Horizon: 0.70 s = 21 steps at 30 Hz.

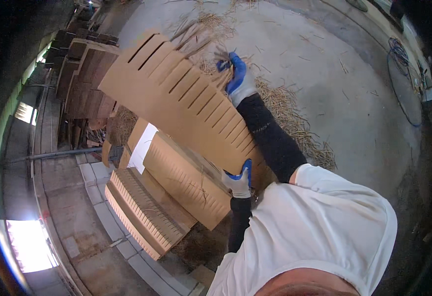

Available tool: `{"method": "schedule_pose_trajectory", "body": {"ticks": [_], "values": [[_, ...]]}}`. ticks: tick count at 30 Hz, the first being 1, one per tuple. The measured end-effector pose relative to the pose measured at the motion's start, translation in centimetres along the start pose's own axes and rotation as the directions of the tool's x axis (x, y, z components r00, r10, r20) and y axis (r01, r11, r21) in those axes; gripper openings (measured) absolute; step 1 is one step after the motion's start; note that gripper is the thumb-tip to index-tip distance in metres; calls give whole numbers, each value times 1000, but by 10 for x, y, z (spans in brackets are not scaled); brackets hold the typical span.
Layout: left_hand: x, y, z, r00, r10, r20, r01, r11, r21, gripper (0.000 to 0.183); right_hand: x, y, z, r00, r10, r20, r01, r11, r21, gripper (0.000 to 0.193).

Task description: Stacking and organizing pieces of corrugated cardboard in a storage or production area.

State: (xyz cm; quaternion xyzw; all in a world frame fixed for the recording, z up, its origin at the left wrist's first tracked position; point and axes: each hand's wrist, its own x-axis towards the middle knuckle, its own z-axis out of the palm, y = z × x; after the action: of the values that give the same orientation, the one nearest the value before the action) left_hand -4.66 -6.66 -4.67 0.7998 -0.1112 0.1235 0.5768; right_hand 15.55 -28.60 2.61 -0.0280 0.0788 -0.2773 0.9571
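Note:
A large brown cardboard sheet (176,106) with a row of narrow slots along its far right edge is held up at a slant before me. My left hand (237,181), in a grey and blue work glove, grips the sheet's near lower edge, with the thumb on its face. My right hand (239,79), gloved the same way, is beyond the slotted edge, its fingers curled round a loose bunch of thin cardboard strips (221,76). More strips fan out beside the sheet's far end, slightly blurred.
Strips lie heaped on the concrete floor (354,98) under my right arm. Slotted cardboard pieces (142,209) and another sheet (186,172) lie on the left. Stacked brown boards (90,79) stand at far left; a coiled blue hose (398,54) lies at far right.

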Motion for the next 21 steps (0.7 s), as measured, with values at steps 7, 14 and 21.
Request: {"method": "schedule_pose_trajectory", "body": {"ticks": [7,14,21], "values": [[-4,1,-8,996,-90,6,91,996,-14,65,-32,-14,41,935,231,270,-90,889,-449,28],[3,1,-1,999,34,-11,-31,981,189,64,-21,-9,67,917,-173,359,391,561,-729,28],[-1,2,-9,998,-41,37,38,996,80,63,4,2,26,987,-115,112,141,952,-270,25]]}}
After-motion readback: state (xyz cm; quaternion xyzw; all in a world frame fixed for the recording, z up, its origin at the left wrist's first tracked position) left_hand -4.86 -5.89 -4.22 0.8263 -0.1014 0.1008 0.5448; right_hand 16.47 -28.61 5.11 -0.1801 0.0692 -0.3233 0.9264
